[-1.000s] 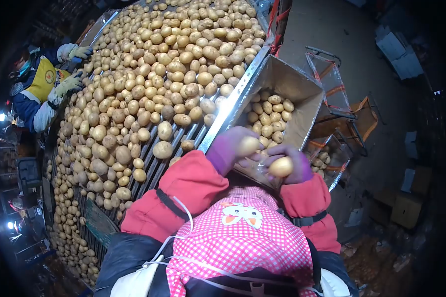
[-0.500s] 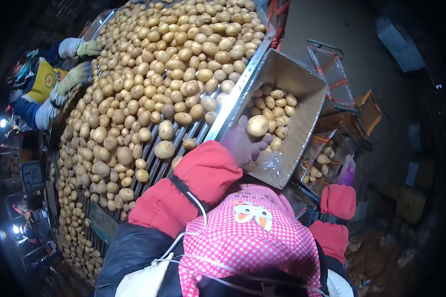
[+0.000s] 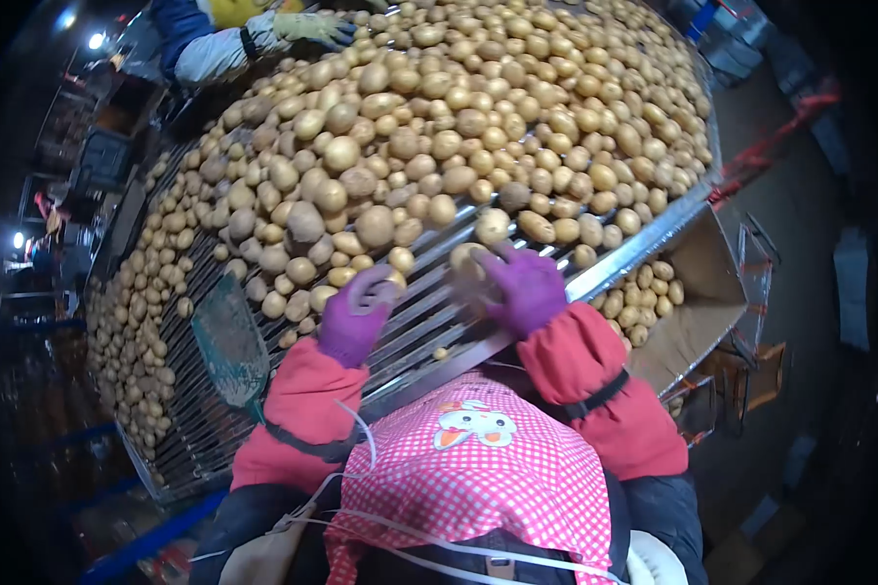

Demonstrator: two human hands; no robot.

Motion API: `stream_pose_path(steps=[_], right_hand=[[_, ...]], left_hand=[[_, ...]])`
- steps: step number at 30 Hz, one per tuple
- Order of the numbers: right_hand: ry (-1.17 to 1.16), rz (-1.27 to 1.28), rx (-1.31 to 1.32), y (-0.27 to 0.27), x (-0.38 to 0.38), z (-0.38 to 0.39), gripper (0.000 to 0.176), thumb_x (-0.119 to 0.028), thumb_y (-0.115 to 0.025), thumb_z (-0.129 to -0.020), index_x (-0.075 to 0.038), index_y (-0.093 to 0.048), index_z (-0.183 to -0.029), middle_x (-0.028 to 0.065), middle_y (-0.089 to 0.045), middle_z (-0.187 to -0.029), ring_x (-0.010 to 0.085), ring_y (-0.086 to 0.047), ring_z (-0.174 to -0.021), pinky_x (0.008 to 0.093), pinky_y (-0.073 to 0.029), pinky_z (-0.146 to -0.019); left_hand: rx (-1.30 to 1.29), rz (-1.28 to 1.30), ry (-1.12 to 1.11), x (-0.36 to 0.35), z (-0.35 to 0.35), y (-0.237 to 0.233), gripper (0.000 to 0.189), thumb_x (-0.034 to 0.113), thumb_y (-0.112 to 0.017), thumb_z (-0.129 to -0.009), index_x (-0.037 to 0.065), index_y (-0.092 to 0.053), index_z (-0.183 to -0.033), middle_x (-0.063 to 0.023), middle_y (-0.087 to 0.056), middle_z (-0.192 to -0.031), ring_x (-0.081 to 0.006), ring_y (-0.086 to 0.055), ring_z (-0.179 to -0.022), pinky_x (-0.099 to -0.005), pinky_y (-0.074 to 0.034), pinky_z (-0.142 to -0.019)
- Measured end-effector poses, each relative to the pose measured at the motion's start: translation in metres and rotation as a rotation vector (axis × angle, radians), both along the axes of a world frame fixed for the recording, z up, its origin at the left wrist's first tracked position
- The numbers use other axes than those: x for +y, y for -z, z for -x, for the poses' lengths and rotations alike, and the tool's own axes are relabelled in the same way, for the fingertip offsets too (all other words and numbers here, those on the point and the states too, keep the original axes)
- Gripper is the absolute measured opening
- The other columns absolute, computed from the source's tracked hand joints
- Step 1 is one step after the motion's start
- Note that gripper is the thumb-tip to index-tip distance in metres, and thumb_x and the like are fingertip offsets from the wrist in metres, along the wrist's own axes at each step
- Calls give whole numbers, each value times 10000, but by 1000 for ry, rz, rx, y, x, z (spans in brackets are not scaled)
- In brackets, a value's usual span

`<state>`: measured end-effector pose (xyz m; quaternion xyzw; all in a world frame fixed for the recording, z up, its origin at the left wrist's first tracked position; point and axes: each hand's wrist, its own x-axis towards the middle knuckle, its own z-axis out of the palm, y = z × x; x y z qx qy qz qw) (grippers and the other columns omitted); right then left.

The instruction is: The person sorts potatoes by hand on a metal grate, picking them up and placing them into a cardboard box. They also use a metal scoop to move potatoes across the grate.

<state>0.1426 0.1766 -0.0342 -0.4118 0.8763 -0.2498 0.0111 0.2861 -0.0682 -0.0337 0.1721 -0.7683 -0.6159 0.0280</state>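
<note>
My left hand (image 3: 356,310), in a purple glove, is over the near part of the slatted rack (image 3: 429,288). Its fingers are curled beside a small potato (image 3: 397,280); what they hold, if anything, is hidden. To the right, my right hand (image 3: 529,288), gloved alike, has its fingertips closed on a potato (image 3: 466,261), which is smeared by motion. A wide heap of potatoes (image 3: 439,146) covers the rack beyond both hands. Bare metal bars show between and below them.
An open carton (image 3: 698,322) with several potatoes inside stands right of the rack's metal edge (image 3: 644,239). A green scoop-like plate (image 3: 229,341) lies on the bars at left. Another person's gloved hand (image 3: 312,29) is at the far left edge of the heap.
The view has turned left toward the rack. My left hand, earlier at the carton with a large potato, is now over the bars. My right hand has come from the far right to the rack.
</note>
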Motion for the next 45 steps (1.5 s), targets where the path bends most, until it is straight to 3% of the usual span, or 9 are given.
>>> stream_pose_path(steps=[6,10,14,18,20,23,29,35,45], right_hand=[[1,-321,-429,1,-60,14,545,-311,-757,-698,-143,-582,-1186,174,-604,-1139,359,-609,-989,467,-506,-815],[237,792,-1211,1,26,-1,640,-252,-762,-685,-41,-550,-1251,120,-618,-1129,260,-632,-1012,401,-510,-922],[495,1235,-1529,-9,123,-15,671,-367,-738,-755,-63,-504,-1306,199,-585,-1221,320,-645,-988,437,-551,-811],[600,1780,-1325,34,221,-67,525,-504,-583,-885,-92,-568,-1209,175,-594,-1140,318,-616,-894,411,-532,-665],[664,1884,-1275,41,274,-95,518,-523,-549,-893,-99,-582,-1187,166,-602,-1112,296,-610,-863,393,-526,-650],[782,1996,-1150,56,353,-141,487,-519,-514,-908,-112,-598,-1161,144,-610,-1082,279,-597,-853,375,-526,-610],[1675,2148,-681,84,430,-180,431,-442,-561,-928,-145,-551,-1240,110,-572,-1225,266,-579,-1049,363,-575,-753],[1917,1559,-596,113,458,-171,466,-281,-610,-934,-86,-504,-1343,121,-513,-1283,265,-567,-1094,388,-488,-933],[538,567,-485,-11,157,6,212,-118,-644,-891,-71,-690,-1092,94,-677,-987,177,-640,-876,303,-505,-785]], left_hand=[[-316,315,-21,-13,-25,-24,432,82,-629,-854,69,-571,-1282,-46,-656,-1031,-73,-577,-722,-223,-485,-663],[-36,341,143,6,25,-17,489,132,-677,-834,87,-557,-1306,-100,-653,-1142,-140,-643,-931,-269,-515,-801],[-31,734,390,50,112,-17,639,365,-723,-771,124,-535,-1332,-209,-511,-1364,-357,-525,-1229,-445,-468,-978],[-60,707,401,84,168,21,567,425,-662,-829,142,-552,-1307,-199,-626,-1196,-316,-645,-1031,-416,-526,-861],[-450,-362,197,86,186,23,378,404,-525,-953,85,-599,-1142,-105,-668,-842,-196,-658,-734,-312,-508,-612],[-176,-209,539,144,175,-13,300,329,-473,-996,72,-612,-1062,28,-527,-713,-44,-451,-587,-190,-333,-492],[-363,-563,538,258,188,6,343,258,-500,-1006,-1,-511,-1230,-71,-609,-940,-124,-578,-748,-226,-482,-638],[-141,-284,243,212,179,-36,376,145,-524,-978,3,-472,-1322,-110,-642,-1062,-142,-607,-846,-263,-512,-764],[51,294,-340,-13,19,10,558,33,-612,-876,39,-428,-1402,-125,-568,-1208,-111,-583,-973,-231,-485,-830]])
